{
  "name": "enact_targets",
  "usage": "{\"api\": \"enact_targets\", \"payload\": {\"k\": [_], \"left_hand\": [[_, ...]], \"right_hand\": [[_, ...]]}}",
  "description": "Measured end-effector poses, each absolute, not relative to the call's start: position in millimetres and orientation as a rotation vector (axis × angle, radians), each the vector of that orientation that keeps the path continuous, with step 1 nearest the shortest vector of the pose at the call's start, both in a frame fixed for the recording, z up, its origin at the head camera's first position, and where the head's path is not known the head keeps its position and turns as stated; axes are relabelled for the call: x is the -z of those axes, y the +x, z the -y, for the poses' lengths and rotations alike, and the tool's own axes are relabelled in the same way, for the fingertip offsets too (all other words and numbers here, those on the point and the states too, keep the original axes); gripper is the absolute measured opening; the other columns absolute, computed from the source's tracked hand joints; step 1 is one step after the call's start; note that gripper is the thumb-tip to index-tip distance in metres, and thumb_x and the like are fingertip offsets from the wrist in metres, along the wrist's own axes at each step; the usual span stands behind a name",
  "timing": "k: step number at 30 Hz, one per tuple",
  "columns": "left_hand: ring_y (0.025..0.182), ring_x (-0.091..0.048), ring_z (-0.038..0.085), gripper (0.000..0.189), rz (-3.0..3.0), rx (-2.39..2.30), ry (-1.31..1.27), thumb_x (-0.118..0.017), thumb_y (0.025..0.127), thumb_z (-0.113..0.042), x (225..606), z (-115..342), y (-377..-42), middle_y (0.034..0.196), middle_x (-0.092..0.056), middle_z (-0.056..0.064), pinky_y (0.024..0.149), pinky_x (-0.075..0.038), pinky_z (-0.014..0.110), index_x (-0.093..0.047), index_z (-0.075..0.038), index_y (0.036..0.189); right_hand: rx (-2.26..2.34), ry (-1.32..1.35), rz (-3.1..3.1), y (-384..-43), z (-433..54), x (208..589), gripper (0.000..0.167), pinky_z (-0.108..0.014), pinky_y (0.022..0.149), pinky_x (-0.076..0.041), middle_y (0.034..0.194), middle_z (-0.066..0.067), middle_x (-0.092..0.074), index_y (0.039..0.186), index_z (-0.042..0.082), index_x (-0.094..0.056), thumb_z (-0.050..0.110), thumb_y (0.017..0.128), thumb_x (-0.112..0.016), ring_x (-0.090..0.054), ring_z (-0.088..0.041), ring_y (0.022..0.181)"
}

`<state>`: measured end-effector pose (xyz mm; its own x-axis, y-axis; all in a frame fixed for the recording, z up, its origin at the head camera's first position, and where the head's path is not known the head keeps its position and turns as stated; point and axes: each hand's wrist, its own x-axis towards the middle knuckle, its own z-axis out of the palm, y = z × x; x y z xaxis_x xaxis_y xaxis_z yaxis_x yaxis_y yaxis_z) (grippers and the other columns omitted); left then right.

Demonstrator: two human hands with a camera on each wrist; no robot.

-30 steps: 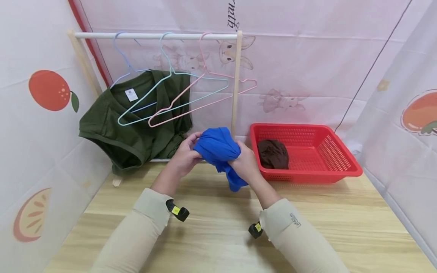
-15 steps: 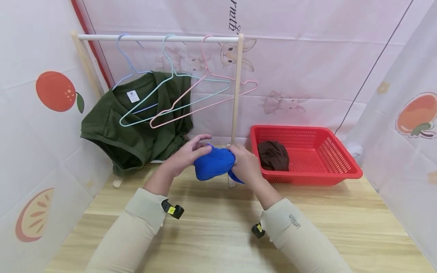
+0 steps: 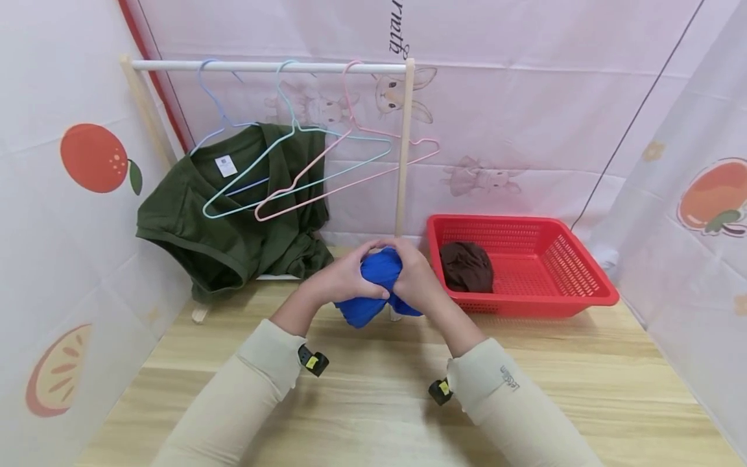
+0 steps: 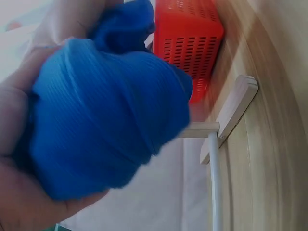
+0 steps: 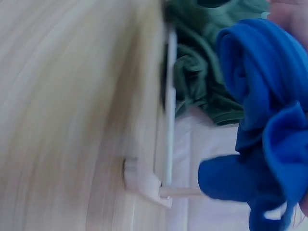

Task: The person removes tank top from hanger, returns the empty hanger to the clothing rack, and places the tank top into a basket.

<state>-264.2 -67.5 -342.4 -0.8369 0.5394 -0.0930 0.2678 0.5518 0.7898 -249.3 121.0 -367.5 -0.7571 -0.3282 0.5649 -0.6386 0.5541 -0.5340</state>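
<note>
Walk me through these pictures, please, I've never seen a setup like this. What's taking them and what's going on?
There's no machine here: a person works with a bare left hand and right hand. The wide picture comes from a camera on the person's head, looking forward and down. The close ones come from wrist cameras, one on each wrist. Both hands hold a bunched blue cloth above a wooden table. On the table, to the right, sits a red basket with a crumpled brown cloth inside. To the left stands a rack with three hangers; a dark green shirt hangs from the leftmost.
</note>
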Motion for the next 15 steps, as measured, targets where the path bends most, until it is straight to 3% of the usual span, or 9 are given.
{"api": "enact_targets", "payload": {"k": [4, 8, 15], "left_hand": [[0.122, -0.050, 0.036, 0.102, -2.350, -1.275, 0.655, -0.082, 0.074, -0.044, 344, 69, -268, 0.146, -0.041, 0.008, 0.093, -0.050, 0.056, -0.018, -0.041, 0.153], [0.125, -0.048, 0.035, 0.104, -2.216, -1.376, 0.708, -0.082, 0.074, -0.048, 351, 64, -269, 0.145, -0.040, 0.008, 0.094, -0.049, 0.053, -0.017, -0.035, 0.154], [0.130, -0.044, 0.037, 0.135, -1.935, -1.671, 0.723, -0.083, 0.048, -0.074, 369, 53, -261, 0.149, -0.036, 0.012, 0.102, -0.045, 0.055, -0.014, -0.026, 0.154]], "right_hand": [[-1.514, 0.632, 2.401, -248, -124, 360, 0.056, -0.056, 0.089, -0.052, 0.124, -0.008, -0.061, 0.121, 0.020, -0.056, -0.007, 0.073, -0.067, -0.059, -0.031, 0.110], [-1.850, 0.490, 2.284, -245, -121, 356, 0.050, -0.056, 0.092, -0.050, 0.123, -0.004, -0.062, 0.110, 0.020, -0.062, -0.011, 0.071, -0.056, -0.057, -0.030, 0.112], [-2.293, 0.294, 1.860, -238, -108, 355, 0.048, -0.051, 0.101, -0.046, 0.120, -0.007, -0.060, 0.093, 0.026, -0.068, -0.016, 0.082, -0.049, -0.056, -0.028, 0.115]]}}
